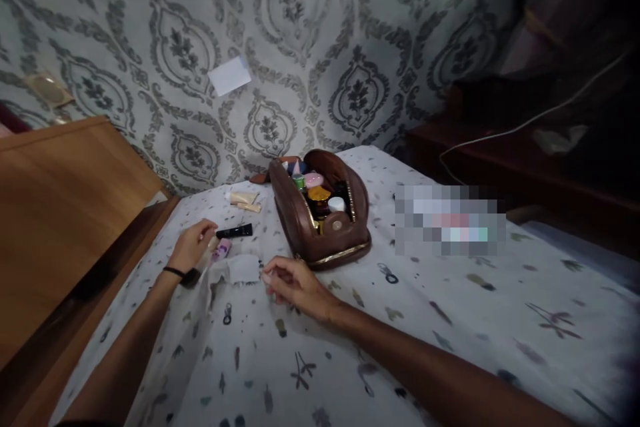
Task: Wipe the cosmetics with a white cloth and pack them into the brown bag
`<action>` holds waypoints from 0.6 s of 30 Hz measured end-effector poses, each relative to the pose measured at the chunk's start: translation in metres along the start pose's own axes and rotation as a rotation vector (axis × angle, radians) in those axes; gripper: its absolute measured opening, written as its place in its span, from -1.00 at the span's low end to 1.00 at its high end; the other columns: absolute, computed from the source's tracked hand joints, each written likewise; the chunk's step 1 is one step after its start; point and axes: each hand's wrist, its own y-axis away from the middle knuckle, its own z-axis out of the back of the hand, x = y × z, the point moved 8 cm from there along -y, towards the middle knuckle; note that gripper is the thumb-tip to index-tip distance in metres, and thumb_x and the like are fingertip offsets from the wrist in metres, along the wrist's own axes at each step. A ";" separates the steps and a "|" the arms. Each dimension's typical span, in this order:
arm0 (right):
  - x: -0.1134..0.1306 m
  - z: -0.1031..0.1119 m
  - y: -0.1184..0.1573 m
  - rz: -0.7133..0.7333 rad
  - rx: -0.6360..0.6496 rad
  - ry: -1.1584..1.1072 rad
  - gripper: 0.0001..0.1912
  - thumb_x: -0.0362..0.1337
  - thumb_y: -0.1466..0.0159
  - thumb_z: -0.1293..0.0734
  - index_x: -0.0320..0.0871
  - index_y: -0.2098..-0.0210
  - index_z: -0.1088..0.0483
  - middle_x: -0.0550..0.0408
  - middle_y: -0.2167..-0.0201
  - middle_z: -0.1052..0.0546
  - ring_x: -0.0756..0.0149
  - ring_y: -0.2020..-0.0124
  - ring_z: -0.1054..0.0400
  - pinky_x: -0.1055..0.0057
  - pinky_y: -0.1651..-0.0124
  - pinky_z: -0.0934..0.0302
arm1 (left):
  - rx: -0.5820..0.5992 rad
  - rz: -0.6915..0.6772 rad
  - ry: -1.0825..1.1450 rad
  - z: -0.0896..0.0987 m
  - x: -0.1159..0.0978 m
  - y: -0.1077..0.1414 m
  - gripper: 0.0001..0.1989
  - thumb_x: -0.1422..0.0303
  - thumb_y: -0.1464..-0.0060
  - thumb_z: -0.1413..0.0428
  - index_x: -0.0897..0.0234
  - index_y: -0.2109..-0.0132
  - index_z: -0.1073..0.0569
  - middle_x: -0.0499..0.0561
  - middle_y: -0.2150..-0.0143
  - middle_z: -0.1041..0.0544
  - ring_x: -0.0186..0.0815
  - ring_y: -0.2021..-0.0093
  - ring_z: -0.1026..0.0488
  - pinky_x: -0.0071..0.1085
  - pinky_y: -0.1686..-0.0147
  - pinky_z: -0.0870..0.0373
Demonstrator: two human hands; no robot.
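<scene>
My left hand [193, 243], a dark band on its wrist, rests loosely curved on the bedsheet, fingers apart. Beside its fingertips lie a black tube [236, 231] and a small purple bottle [221, 249]. My right hand [295, 285] has its thumb and fingers pinched together by the right edge of a white frayed cloth or tissue [244, 269]; whatever is between them is too small to make out. Just behind the right hand, a brown leather bag [295, 220] stands unzipped, filled with several jars and small containers, among them a white-lidded jar [337, 204].
A cream tube [244, 198] and a slim beige item [246, 207] lie left of the bag. Wooden furniture [75, 200] borders the bed on the left. The patterned wall [280, 113] rises behind. At right are a pixelated patch and a white cable [520, 125] over dark furniture.
</scene>
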 end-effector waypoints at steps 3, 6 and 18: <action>-0.003 -0.002 0.000 0.001 0.019 0.052 -0.52 0.15 -0.19 -0.35 -0.17 0.23 -0.38 0.16 0.47 -0.44 0.46 0.57 -0.30 0.55 0.57 -0.11 | -0.037 0.008 -0.063 -0.007 0.019 0.021 -0.65 0.20 -0.21 0.11 0.27 0.17 -0.50 0.13 0.17 -0.61 -0.11 0.13 -0.49 -0.16 0.06 -0.41; -0.004 -0.005 -0.001 0.022 0.037 0.083 -0.50 0.16 -0.20 -0.33 -0.18 0.21 -0.37 0.18 0.49 -0.41 0.46 0.57 -0.28 0.54 0.56 -0.12 | -0.055 -0.002 -0.095 -0.018 0.020 0.024 -0.65 0.24 -0.24 0.11 0.30 0.07 -0.51 0.18 0.07 -0.58 -0.06 -0.02 -0.44 -0.08 -0.09 -0.34; -0.008 -0.008 -0.001 -0.022 0.027 0.217 -0.67 0.01 -0.22 -0.34 -0.15 0.28 -0.36 0.22 0.53 -0.37 0.46 0.59 -0.25 0.50 0.50 -0.11 | -0.022 -0.028 -0.117 -0.069 -0.001 0.012 -0.65 0.43 -0.14 -0.06 0.30 -0.08 -0.46 0.19 -0.02 -0.50 -0.05 -0.04 -0.39 -0.06 -0.10 -0.30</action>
